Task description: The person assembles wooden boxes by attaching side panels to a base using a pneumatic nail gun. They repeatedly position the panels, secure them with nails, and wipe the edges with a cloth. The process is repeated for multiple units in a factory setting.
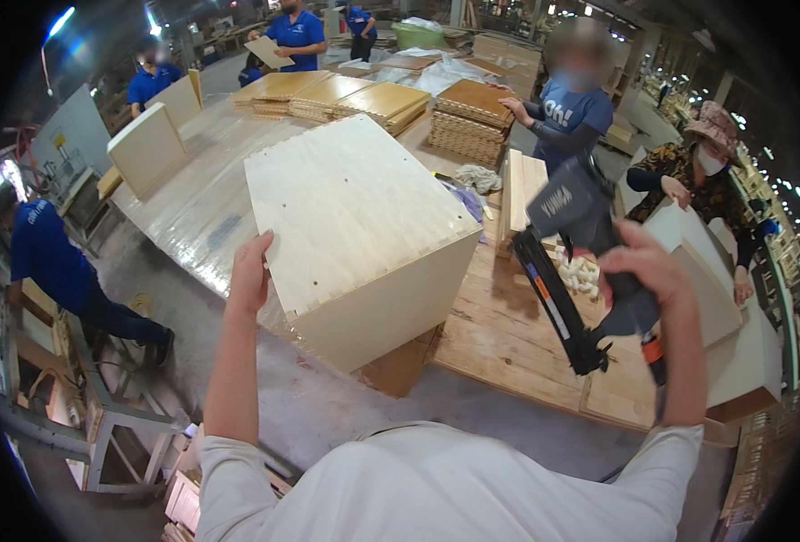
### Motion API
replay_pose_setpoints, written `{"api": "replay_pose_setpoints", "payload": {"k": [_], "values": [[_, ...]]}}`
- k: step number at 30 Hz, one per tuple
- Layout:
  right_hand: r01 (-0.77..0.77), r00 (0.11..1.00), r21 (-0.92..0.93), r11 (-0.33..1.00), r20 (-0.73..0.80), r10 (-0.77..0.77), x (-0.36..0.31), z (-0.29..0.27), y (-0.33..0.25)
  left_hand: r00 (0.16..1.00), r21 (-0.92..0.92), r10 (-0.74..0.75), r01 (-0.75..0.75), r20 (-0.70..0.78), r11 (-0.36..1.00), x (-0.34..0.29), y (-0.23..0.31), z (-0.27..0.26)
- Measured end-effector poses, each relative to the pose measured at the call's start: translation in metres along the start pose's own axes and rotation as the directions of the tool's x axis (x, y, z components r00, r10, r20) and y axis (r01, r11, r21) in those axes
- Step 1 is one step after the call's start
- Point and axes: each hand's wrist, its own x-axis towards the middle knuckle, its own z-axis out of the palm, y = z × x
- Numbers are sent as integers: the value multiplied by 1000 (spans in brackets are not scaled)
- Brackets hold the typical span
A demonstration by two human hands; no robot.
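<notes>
A pale plywood box (359,217) with finger-jointed edges stands tilted across the near edge of the table. My left hand (252,271) grips its left edge, with some fingers hidden behind the panel. My right hand (646,264) is closed around the handle of a black and grey nail gun (567,217). The nail gun is held up over the table, to the right of the box and apart from it. An air hose fitting with an orange band (653,350) hangs from the base of its handle.
White wooden blocks (581,274) lie behind the nail gun, near stacked planks (522,190). Brown panels (470,122) and yellowish panels (355,95) are piled farther back. Co-workers stand around the table; one at right handles pale panels (702,271). A rag (479,178) lies beyond the box.
</notes>
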Motion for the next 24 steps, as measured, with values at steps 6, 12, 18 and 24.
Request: {"api": "replay_pose_setpoints", "payload": {"k": [6,12,18,24], "values": [[-4,997,-172,985,79,18,10,49,-95,997,-88,17,-10,76,996,3,-3,-27],[-117,991,-265,957,39,131,32,83,-109,995,-62,40,-34,91,997,4,-11,-30],[-176,975,-305,936,76,208,45,95,-110,992,-47,64,-59,112,997,5,-16,-37],[-196,967,-329,924,89,237,46,93,-113,991,-30,65,-62,114,998,6,-15,-34]]}}
